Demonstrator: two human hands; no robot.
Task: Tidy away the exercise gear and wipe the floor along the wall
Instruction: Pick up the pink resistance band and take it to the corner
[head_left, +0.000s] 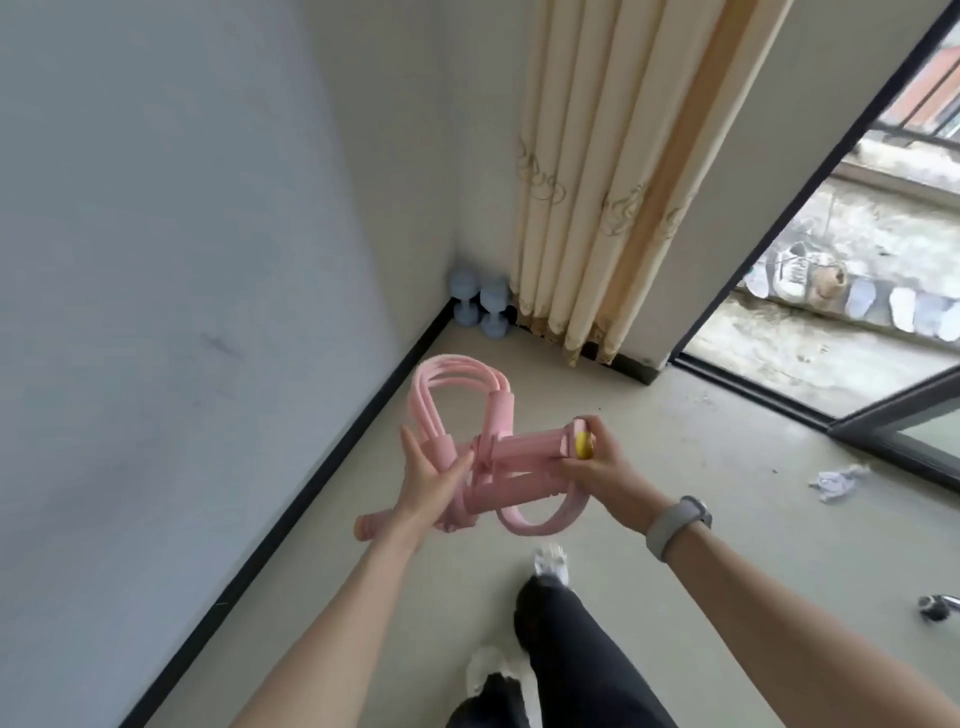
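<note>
A pink pedal resistance band (493, 462) with foam handles and looped tubes is held up in front of me above the floor. My left hand (428, 480) holds its left foam handle from below, thumb and fingers partly spread around it. My right hand (597, 465) grips the right end of the pink bar, where a small yellow piece (583, 445) shows between the fingers. Two grey-blue dumbbells (480, 306) lie in the corner where the white wall (208, 260) meets the curtain.
A black baseboard (332, 457) runs along the wall to the corner. Beige curtains (597, 182) hang behind the dumbbells. A crumpled cloth (839, 480) lies on the floor at right, near the sliding door track (779, 400). My legs and shoes (550, 558) stand below.
</note>
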